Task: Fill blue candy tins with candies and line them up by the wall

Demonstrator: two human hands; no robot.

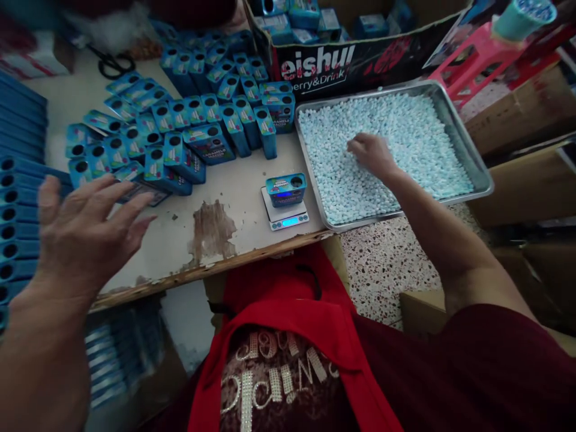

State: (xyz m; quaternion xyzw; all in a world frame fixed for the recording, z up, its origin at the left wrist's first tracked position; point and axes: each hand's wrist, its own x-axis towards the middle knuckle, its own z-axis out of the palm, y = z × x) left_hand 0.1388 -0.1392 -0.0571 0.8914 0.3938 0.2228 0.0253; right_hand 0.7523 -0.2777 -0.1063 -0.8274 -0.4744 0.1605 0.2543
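Note:
My right hand (371, 153) is over the metal tray (483, 177), its fingers bent together at the pale blue candies (405, 132); whether any are pinched is hidden. On the left, my left hand (87, 222) is spread with nothing in it, close to several blue candy boxes (114, 153) with round dark holes in their tops. Between the hands, a single blue candy box (285, 190) rests on a small digital scale (288, 222) whose display is lit. The tray stands just right of the scale.
A dark cardboard carton (315, 72) with blue boxes inside stands behind the tray. Stacked blue boxes (18, 222) line the left edge. Black scissors (114, 63) lie at the back left. A pink stool (477, 60) bearing a blue container (524, 21) is at the far right.

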